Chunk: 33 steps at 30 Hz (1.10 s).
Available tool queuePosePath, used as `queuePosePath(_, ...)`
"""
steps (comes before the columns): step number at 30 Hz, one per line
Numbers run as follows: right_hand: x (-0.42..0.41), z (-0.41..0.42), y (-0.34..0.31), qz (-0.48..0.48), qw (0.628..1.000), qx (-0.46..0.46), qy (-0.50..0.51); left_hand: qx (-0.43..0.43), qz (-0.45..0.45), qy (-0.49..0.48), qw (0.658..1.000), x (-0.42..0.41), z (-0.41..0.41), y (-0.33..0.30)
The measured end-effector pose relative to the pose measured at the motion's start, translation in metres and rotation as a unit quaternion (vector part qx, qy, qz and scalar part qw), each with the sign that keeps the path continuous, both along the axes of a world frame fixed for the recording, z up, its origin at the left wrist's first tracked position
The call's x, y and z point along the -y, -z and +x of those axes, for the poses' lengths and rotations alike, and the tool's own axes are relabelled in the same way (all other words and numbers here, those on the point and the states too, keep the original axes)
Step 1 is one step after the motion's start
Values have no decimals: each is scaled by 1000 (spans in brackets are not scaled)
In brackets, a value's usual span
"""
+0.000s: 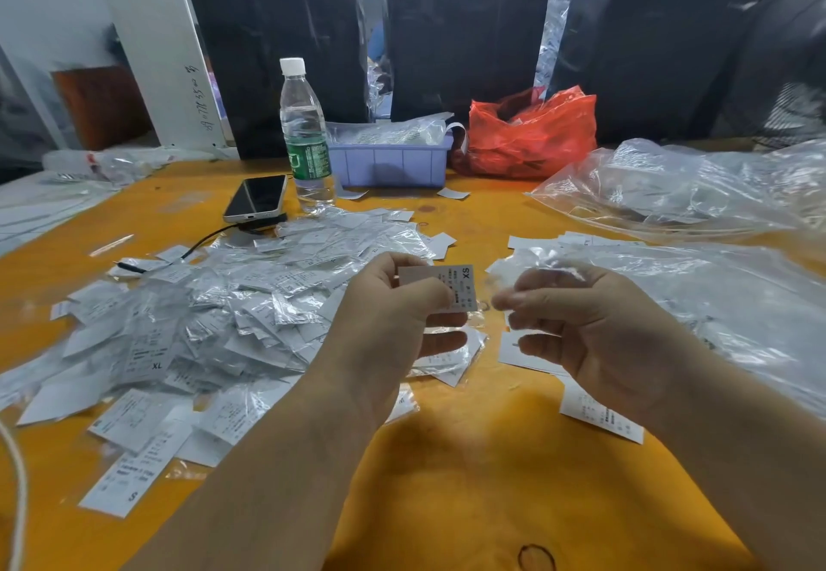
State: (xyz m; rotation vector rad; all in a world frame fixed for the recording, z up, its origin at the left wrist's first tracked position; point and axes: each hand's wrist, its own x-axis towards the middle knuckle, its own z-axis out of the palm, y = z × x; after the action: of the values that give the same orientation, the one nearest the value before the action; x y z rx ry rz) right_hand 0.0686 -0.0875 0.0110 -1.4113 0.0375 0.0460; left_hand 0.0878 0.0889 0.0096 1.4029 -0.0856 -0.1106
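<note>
White XS label (456, 286) | left hand (393, 315) pinches | right hand (576, 324) curled beside

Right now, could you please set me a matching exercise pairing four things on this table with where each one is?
Things: 1 phone; 2 red bag; 3 XS label; 4 water bottle.
Places: A pinched in the left hand; B right of the lilac tray; C lying left of the bottle; D upright, left of the tray.
Pairs: 1-C, 2-B, 3-A, 4-D.

Forearms reach forward, left hand (393, 315) in a pinching grip, right hand (594, 333) curled just beside.
</note>
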Motion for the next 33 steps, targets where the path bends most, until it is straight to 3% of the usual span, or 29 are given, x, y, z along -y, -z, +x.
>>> queuePosePath(5,-3,-3,0,-76,993,20,-85,133,138,-53,980,-2,-2,3)
queuePosePath(17,3,-5,-1,-87,966,-16,-242,141,242,48,959,2,-6,4)
queuePosePath(23,8,-1,3,-75,946,-73,-307,125,204,115,964,6,-8,1)
queuePosePath(28,11,-1,3,-122,945,-93,-290,199,210,109,951,6,-10,3)
queuePosePath(33,15,-3,-6,-137,961,-82,-226,130,167,102,972,4,-5,4)
